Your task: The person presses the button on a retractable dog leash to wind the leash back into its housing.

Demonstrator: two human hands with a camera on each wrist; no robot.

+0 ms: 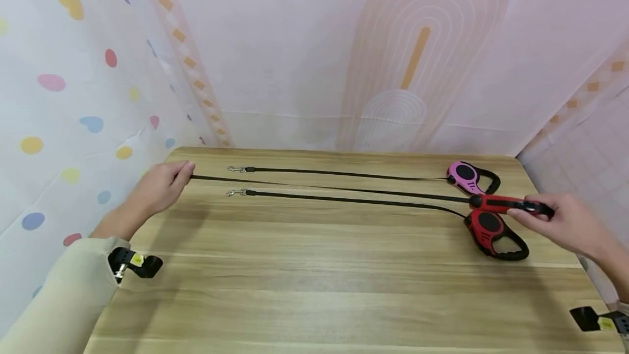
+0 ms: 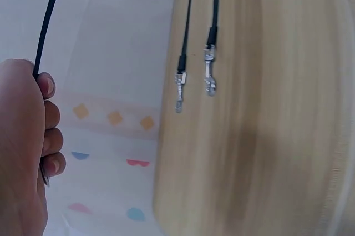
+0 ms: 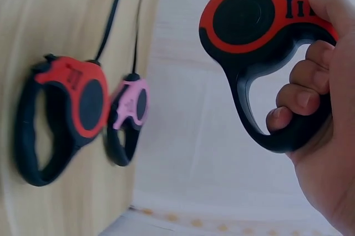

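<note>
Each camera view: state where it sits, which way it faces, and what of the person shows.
Head: above, looking forward and down at the table; both hands show, left hand, right hand.
Left wrist: beside the left hand, facing two metal clips; fingers grip the cord.
Right wrist: behind the right hand gripping the held red leash.
Shared: head and right wrist both show the pink leash.
</note>
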